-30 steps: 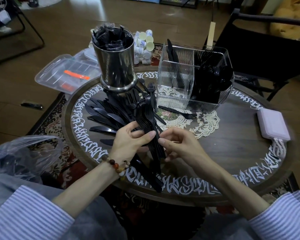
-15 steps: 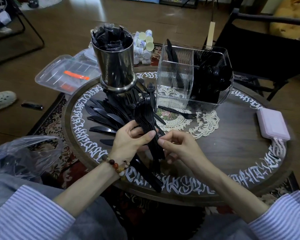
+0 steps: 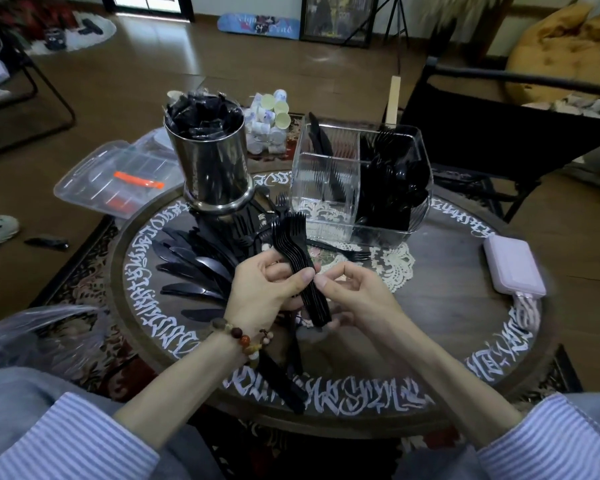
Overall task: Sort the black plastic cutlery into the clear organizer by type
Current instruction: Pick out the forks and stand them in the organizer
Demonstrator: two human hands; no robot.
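Note:
My left hand [image 3: 264, 292] grips a nested stack of black forks [image 3: 293, 244], tines pointing away from me. My right hand [image 3: 354, 296] curls round the stack's handles from the right, fingertips meeting my left thumb. The clear organizer [image 3: 326, 202] stands behind them on the round table [image 3: 465, 334]; its right compartment is full of black cutlery [image 3: 392, 181], and a few black knives [image 3: 321, 140] stand in a left compartment. Several loose black knives [image 3: 191, 265] fan out on the table left of my hands. A single fork [image 3: 340, 249] lies in front of the organizer.
A steel canister [image 3: 212, 168] holding black wrapped items stands at the table's back left. A pink case [image 3: 513, 268] lies at the right edge. A lace doily [image 3: 395, 265] sits under the organizer. A clear plastic box [image 3: 118, 178] lies on the floor left, a plastic bag [image 3: 32, 337] near my knee.
The fork stack has been lifted slightly and drawn tighter between both hands. The camera tipped upward a little, showing more of the room.

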